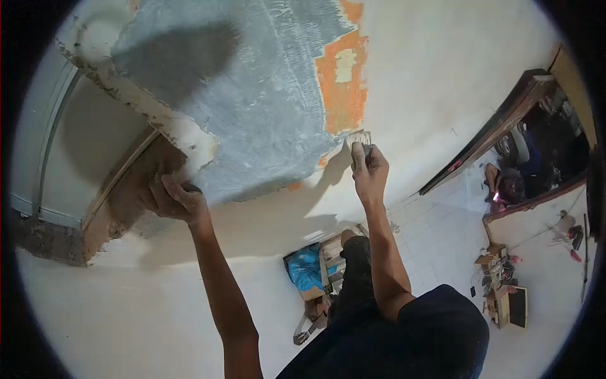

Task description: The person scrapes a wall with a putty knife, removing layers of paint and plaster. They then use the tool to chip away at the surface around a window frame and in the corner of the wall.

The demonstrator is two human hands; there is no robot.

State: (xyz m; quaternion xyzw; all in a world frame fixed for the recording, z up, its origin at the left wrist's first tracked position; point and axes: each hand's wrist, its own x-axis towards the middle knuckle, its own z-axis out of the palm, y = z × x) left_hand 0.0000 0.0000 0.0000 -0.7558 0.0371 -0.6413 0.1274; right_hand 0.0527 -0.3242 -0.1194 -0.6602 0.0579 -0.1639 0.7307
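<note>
My right hand (370, 167) grips a putty knife (359, 137), its pale, smeared blade against the wall. The blade is at the lower right corner of a grey plastered patch (265, 107), just under a strip of exposed orange paint (341, 88). My left hand (178, 201) is closed at the lower left, beside the rough edge of a recess (199, 148). Something dark shows at its fingers, too hidden to name. Shadows of my hands and head fall across the wall.
Below me, a blue plastic bag (306, 268) lies by a wooden pallet-like frame (331, 256) and a guitar (307, 331). At the right, another person (505, 183) is near a dark doorway (536, 148). Small boxes and clutter (499, 278) stand on the tiled floor (416, 240).
</note>
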